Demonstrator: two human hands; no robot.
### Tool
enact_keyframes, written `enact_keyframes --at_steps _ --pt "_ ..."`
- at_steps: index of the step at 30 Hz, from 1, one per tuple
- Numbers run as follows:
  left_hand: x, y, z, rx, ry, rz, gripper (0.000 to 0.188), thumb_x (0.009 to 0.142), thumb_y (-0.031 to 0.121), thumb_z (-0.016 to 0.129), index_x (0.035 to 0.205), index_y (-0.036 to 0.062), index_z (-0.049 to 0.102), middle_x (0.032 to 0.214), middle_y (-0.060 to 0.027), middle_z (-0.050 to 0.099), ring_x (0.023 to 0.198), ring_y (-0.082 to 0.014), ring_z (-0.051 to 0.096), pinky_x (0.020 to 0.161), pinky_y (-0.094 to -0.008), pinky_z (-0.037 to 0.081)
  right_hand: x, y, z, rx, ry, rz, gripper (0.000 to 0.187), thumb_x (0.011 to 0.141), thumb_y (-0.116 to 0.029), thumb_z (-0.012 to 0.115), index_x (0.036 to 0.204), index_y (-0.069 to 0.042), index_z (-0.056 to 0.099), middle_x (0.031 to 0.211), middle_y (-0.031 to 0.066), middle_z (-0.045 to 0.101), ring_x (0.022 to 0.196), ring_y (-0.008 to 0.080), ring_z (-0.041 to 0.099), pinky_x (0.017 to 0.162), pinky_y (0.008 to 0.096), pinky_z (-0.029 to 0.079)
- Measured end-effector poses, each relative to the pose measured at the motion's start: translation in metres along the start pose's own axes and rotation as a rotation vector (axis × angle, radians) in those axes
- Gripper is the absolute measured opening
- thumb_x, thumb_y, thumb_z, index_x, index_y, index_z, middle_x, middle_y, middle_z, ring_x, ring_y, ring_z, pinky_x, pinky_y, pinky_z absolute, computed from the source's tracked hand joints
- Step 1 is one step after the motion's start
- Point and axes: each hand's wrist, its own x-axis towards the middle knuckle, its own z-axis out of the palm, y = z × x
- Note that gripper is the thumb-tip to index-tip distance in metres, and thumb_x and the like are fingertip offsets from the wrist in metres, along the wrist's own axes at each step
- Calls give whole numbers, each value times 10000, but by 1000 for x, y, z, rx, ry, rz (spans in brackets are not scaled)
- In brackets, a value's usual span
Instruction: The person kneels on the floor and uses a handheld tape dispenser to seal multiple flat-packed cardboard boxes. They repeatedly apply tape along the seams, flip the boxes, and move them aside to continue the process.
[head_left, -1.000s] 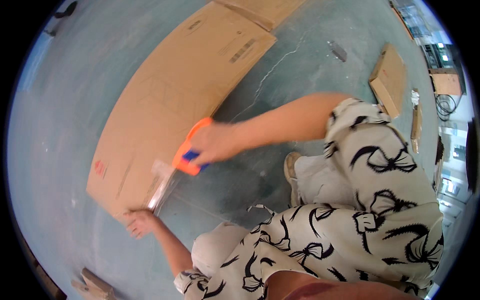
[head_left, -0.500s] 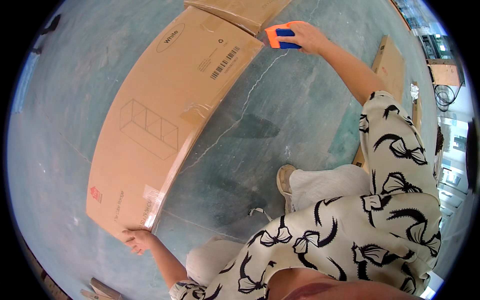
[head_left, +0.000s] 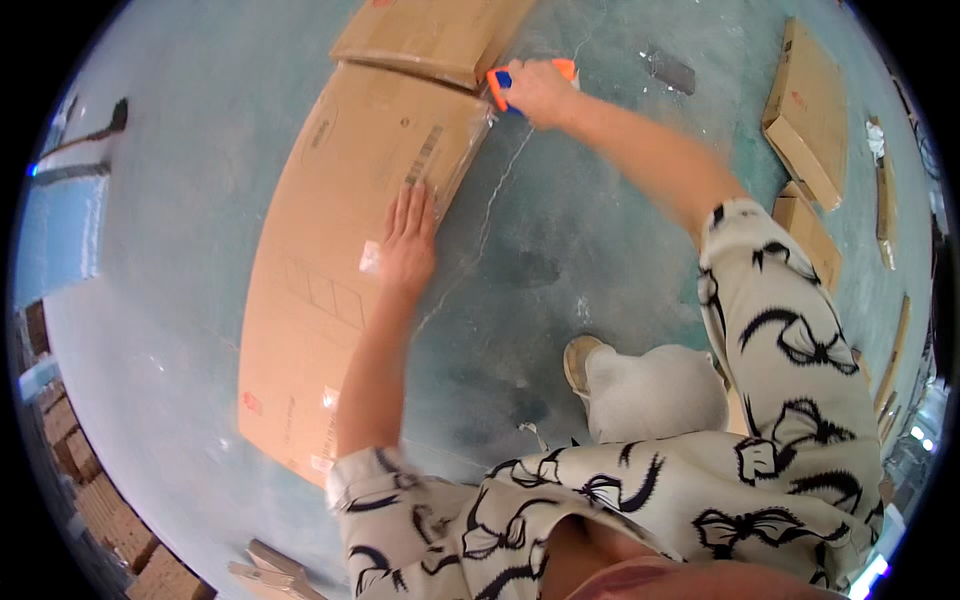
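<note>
A long, flat cardboard box (head_left: 310, 225) with a line drawing on top lies lengthwise in front of me. My left hand (head_left: 408, 245) rests flat on its upper face near the right edge, fingers stretched out. At the far right corner of the box, my right hand (head_left: 540, 92) grips an orange and blue tape dispenser (head_left: 498, 90), which is at the box's end edge. Clear tape glints along the box's right side. Another cardboard box (head_left: 430, 42) lies against or very near its far end.
Several flat cardboard boxes (head_left: 806, 110) lie on the floor to the right. A dark flat piece (head_left: 670, 73) is on the floor beyond my right arm. Stacked cardboard (head_left: 115, 515) lines the left rim, with a pale blue block (head_left: 65, 235) above it. Cardboard scraps (head_left: 275, 572) lie at lower left.
My left hand has left the box's near end and now lies on its top, farther forward. My right hand has moved the tape dispenser left, to the box's far corner. The view has shifted.
</note>
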Motion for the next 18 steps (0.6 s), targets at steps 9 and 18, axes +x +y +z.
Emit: enact_keyframes --at_steps 9,18 --pt "111 28 57 326 -110 -140 568 957 322 432 1410 -4 329 1471 -200 316 1378 -347 272 1110 -549 192 -259 -19 78 808 268 576 656 665 -343 753 1287 -328 544 1147 177 542 993 366 597 815 429 521" --pt "154 35 64 378 -247 141 241 845 168 529 953 50 709 1043 -70 662 1149 -245 480 1004 -423 321 -399 -82 62 965 -112 778 599 637 -232 779 1216 -226 624 855 123 530 712 281 602 653 369 515"
